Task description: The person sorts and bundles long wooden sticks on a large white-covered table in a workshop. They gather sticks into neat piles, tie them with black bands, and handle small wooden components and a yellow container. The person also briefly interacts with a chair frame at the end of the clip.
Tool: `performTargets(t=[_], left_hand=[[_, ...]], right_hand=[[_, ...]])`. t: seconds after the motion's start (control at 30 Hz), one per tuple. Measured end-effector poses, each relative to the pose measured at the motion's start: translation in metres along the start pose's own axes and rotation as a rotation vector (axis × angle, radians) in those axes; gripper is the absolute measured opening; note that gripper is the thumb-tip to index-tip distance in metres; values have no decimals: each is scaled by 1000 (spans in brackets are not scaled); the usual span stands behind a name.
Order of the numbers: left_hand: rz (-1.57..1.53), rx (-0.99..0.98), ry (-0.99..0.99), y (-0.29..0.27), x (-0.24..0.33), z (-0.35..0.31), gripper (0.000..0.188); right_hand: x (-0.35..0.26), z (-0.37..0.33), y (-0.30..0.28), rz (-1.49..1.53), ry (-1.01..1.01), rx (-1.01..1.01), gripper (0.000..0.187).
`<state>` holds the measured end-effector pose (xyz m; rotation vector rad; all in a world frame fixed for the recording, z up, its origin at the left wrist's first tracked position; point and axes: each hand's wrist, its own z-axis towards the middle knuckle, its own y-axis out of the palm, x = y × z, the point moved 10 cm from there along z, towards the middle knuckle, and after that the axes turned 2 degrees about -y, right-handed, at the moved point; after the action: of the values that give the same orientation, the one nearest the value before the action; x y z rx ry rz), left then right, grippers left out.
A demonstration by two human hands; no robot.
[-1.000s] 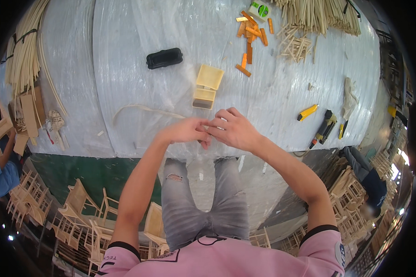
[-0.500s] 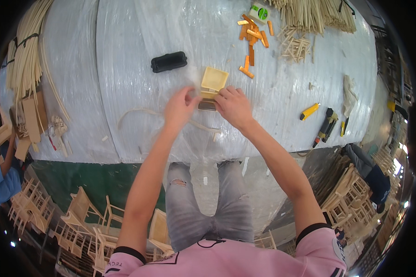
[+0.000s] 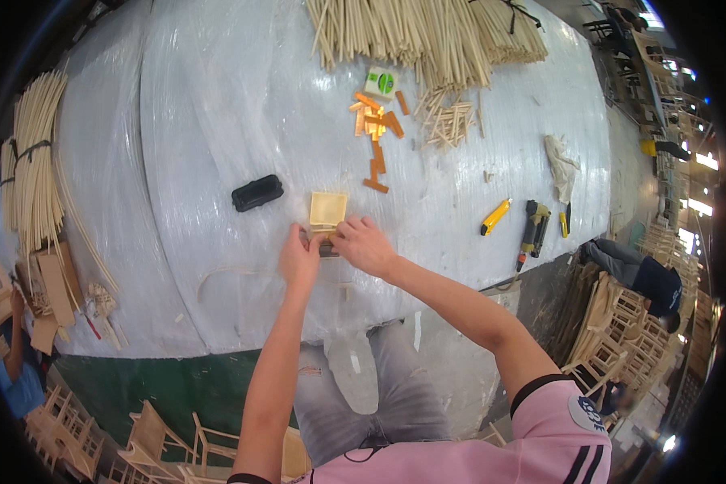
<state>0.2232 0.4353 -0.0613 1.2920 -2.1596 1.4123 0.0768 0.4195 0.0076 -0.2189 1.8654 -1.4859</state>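
Note:
A small pale yellow box-like piece with a shallow square hollow lies in front of me on the plastic-wrapped table. At its near edge, my left hand has curled fingers, with the thumb against the yellow part. My right hand closes over the near right side, its fingertips bent down onto the piece. A dark brown part shows just below the fingertips; most of it is covered. What exactly lies between the fingers is hidden. Further left is a black case.
Orange strips lie beyond the piece, near a green-and-white box. Bundled wooden rods lie at the far side, others at left. A yellow cutter and a power tool lie right. A person is beyond.
My view has shifted, so the table things appear lower and further left. The left fingers have come in from beside the yellow piece to its near edge; the right hand stays on it.

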Motion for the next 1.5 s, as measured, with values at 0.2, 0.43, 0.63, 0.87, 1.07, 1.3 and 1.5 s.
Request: performTargets(t=[0.2, 0.43, 0.63, 0.87, 1.07, 1.3, 1.5], left_hand=[[34, -13, -20, -1, -1, 1, 42], [34, -21, -13, -1, 1, 1, 45], [-9, 7, -30, 0, -1, -1, 42], [5, -5, -35, -2, 2, 0, 44], [-26, -11, -55, -3, -1, 1, 42], [-28, -10, -52, -2, -2, 1, 42], [-40, -15, -53, -2, -1, 2, 42]], right_hand=[[140, 22, -63, 176, 542, 324, 15], [208, 55, -81, -223, 873, 422, 52], [205, 69, -67, -59, 1008, 401, 45], [227, 62, -62, 163, 1269, 358, 40], [233, 69, -62, 265, 1279, 314, 41], [233, 91, -65, 205, 1238, 311, 39], [226, 101, -68, 223, 1144, 350, 30]])
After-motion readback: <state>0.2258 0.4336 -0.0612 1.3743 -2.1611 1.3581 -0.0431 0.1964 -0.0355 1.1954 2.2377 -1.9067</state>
